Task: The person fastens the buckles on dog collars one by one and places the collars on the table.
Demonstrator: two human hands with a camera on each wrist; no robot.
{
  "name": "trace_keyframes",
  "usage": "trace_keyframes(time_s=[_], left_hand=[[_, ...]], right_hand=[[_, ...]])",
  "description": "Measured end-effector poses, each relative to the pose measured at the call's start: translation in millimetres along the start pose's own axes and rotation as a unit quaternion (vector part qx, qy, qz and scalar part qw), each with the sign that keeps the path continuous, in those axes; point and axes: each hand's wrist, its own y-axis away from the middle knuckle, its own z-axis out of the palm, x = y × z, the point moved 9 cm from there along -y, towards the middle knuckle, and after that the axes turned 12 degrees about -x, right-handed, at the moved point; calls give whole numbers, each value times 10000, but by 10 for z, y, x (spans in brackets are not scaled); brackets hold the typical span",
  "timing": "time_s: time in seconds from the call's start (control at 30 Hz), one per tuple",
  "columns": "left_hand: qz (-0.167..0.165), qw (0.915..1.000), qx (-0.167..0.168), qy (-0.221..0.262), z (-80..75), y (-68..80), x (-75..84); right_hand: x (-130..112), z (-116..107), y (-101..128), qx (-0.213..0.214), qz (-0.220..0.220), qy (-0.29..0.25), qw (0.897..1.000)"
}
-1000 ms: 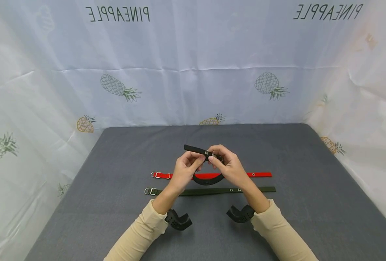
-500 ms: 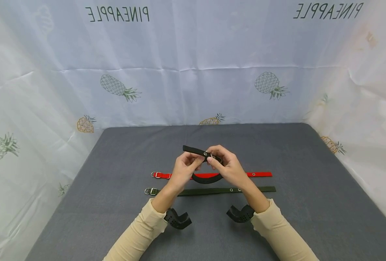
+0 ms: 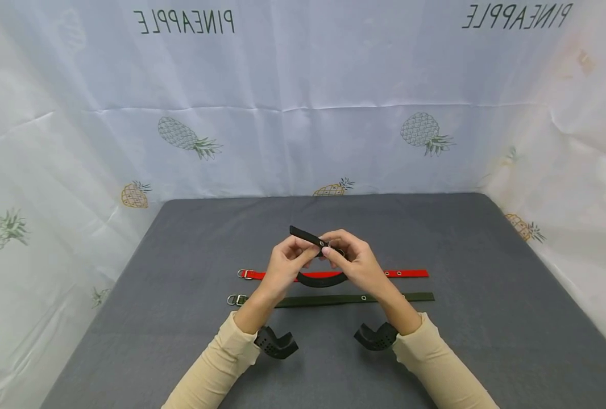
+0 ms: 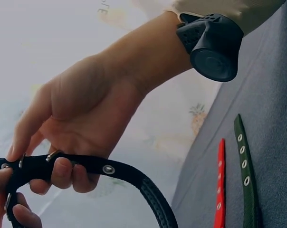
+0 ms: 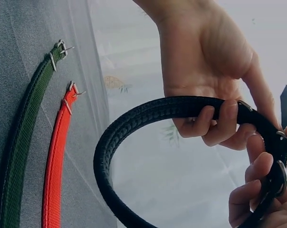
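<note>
A black collar [image 3: 322,279] is held in the air over the grey table [image 3: 487,295], bent into a loop that hangs down. My left hand [image 3: 309,250] pinches the strap just left of the metal buckle [image 3: 333,247], and the strap's free tip [image 3: 302,232] sticks out up and to the left. My right hand [image 3: 330,251] pinches the collar at the buckle. In the right wrist view the left hand's fingers [image 5: 215,118] curl under the black collar [image 5: 134,118]. In the left wrist view the right hand's fingers [image 4: 62,171] wrap the black collar [image 4: 134,175].
A red collar [image 3: 410,273] lies flat across the table below the hands, buckle end at the left. A dark green collar [image 3: 333,299] lies parallel to it, nearer me. White pineapple-print cloth [image 3: 303,113] walls the table on three sides.
Both hands have lifted slightly and drawn closer together at the buckle. The hanging loop has shrunk a little and the free tip tilts up more steeply.
</note>
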Motion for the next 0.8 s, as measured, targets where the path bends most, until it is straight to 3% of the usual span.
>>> trace_keyframes(time_s=[0.33,0.6,0.8], left_hand=[[-182,9994,-261,-118,28,8,-38],[-22,9969,-614,-499,36,27,2],[205,9940,-554,-925,26,12,48]], right_hand=[[-10,-18,16,-86,-141,-287,9995],[67,-62,44,-222,138,-391,9989],[124,-53,28,-232,453,-509,9974]])
